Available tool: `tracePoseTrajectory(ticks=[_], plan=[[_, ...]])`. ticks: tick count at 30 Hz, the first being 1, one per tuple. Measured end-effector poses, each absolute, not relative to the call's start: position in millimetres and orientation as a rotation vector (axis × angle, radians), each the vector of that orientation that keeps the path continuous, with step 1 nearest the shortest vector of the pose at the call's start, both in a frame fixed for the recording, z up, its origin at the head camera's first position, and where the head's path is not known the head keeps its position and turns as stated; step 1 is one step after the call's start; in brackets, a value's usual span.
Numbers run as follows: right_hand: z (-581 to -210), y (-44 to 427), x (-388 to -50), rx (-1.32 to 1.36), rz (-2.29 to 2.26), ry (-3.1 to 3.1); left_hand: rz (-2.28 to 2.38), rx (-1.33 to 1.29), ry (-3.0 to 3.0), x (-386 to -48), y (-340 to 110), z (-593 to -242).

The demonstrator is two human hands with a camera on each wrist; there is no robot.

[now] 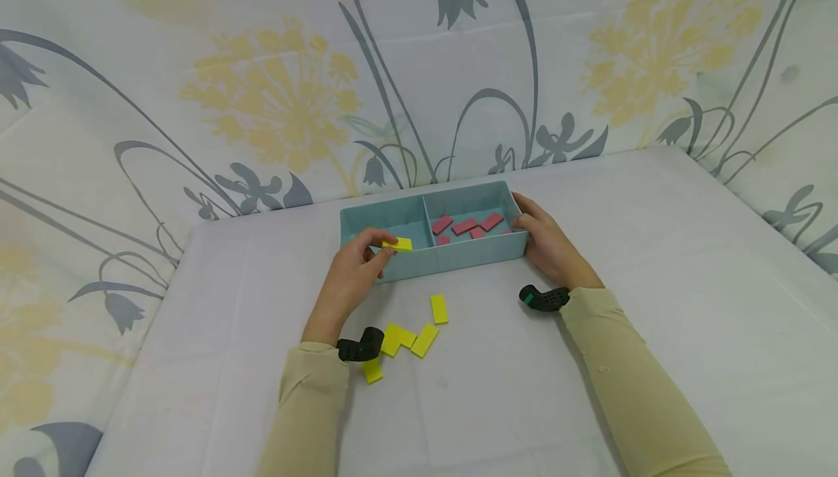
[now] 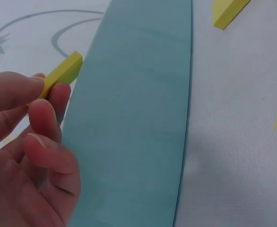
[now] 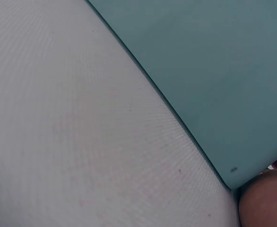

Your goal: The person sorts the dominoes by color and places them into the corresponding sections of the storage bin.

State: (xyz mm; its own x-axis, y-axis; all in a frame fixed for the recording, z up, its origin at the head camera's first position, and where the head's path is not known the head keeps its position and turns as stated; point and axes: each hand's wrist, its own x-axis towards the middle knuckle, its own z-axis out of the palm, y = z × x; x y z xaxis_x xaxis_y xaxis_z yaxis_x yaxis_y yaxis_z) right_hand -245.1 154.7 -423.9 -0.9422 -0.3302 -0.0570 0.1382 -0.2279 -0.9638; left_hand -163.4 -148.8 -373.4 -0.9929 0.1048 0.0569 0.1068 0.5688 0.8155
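My left hand (image 1: 350, 277) pinches a flat yellow block (image 1: 401, 244) between thumb and fingers, above the near wall of a teal two-compartment box (image 1: 458, 253). In the left wrist view, the yellow block (image 2: 65, 71) tilts upward from the fingertips, beside the teal wall (image 2: 129, 109). My right hand (image 1: 553, 248) grips the box's right end, thumb over the rim, with the other fingers behind the outer wall. Only a small part of that hand (image 3: 266, 201) shows at the box corner in the right wrist view. Several pink blocks (image 1: 465, 226) lie in the right compartment.
Several yellow blocks (image 1: 425, 340) lie on the white-covered table (image 1: 484, 390) in front of the box, some partly hidden by the left wrist's camera strap (image 1: 361, 346). Behind the box hangs a flower-patterned cloth (image 1: 419, 70). A divider (image 1: 428, 221) separates the compartments.
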Motion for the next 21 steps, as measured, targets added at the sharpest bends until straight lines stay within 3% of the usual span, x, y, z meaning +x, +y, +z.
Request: tracePoseTrajectory(ticks=[21], plan=[[-422.8,154.0,-244.6,-0.222,-2.245,1.735,-1.408,-0.235,-2.791,-164.6,-147.3,-373.4]])
